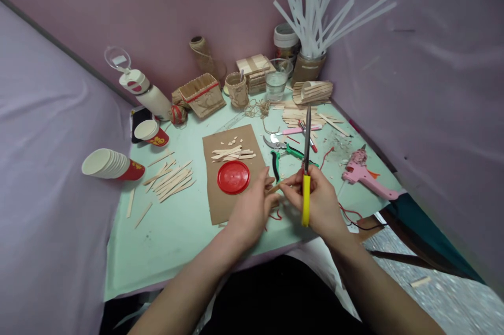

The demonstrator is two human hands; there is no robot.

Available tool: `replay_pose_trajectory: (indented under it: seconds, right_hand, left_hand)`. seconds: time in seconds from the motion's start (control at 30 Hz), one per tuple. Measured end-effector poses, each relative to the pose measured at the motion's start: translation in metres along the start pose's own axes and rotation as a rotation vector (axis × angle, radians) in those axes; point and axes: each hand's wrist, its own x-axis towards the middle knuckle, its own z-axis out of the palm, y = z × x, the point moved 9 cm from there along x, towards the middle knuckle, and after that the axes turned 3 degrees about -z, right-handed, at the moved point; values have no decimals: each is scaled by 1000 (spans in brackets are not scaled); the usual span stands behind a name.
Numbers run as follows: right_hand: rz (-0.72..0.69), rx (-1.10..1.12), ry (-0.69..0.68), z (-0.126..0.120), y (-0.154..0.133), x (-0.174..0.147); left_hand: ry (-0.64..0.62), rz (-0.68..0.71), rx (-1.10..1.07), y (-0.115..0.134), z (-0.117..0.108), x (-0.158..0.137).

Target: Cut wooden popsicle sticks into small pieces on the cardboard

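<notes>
From where I stand, the left hand [254,203] is pinching a short wooden strip [276,187] between thumb and fingers, just above the near right corner of a brown cardboard sheet [216,203]. The right hand [321,203] has its thumb and fingertips closed on the strip's other end, and it also grips a pair of yellow-handled scissors [306,182], blades pointing up and away from the person. On the cardboard, a red lid [233,177] lies flat, with a small heap of pale wood pieces [234,153] just beyond it. Right of the sheet are green-handled pruning shears [275,164], and farther right a pink glue gun [364,177] lies on its side near the edge of the bench [157,245]. Over to the left there's a spread of loose sticks [173,182], then stacked paper cups [114,164] tipped over. Toward the back wall stand a white bottle [153,100], a clear cup [275,85] and a bunch of long white sticks [311,14] fanning upward.
</notes>
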Motion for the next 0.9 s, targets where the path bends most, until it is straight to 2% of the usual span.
replay_pose_trajectory:
  seconds: [0.13, 0.23, 0.4, 0.53, 0.63, 0.7, 0.8, 0.9]
  right_hand:
    - [44, 83, -90, 4, -1, -3]
    - [87, 108, -101, 8, 1, -8]
    - [46, 52, -97, 5, -2, -10]
    - [-40, -278, -190, -8, -8, -11]
    - [-27, -564, -306, -15, 0, -16]
    - [-46, -677, -366, -16, 4, -21]
    - [-123, -731, -437, -11, 3, -27]
    - [-143, -741, -459, -8, 3, -28]
  left_hand:
    - [-193, -68, -308, 1, 3, 0]
    - [-259, -127, -443, -2, 13, 0]
    - [-199, -110, -507, -7, 15, 0]
    - [-93, -106, -518, -21, 3, -3]
    - [-59, -118, -570, -30, -4, -6]
    - [-47, -111, -588, -31, -7, -7]
    - [-33, -85, -616, -29, -9, -9]
    - [-26, -53, -604, -26, -11, -9]
